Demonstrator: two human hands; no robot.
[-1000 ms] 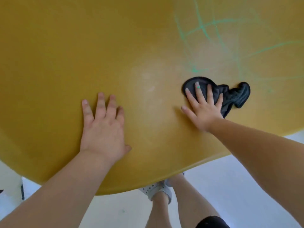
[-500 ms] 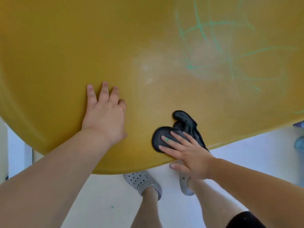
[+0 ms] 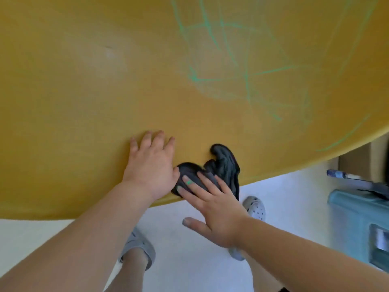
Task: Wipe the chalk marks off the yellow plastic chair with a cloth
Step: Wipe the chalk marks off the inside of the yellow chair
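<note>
Right hand [image 3: 212, 209] flat, fingers pinning cloth [image 3: 221, 167] at chair [image 3: 84, 102] front edge, just beside left hand [image 3: 151, 165], spread empty to brace. Chalk [image 3: 231, 66] well above, mostly unwiped.

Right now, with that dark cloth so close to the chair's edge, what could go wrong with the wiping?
1. The black cloth lies at the yellow chair's near rim, pinned only by the right hand's flat fingers; part already hangs over, so it might slip off.
2. The green chalk marks sit well beyond the cloth, so strokes here may miss them.
3. Green chalk shows on those fingers and could smear back onto the chair.
4. The left hand sits touching the cloth and may block strokes.
</note>
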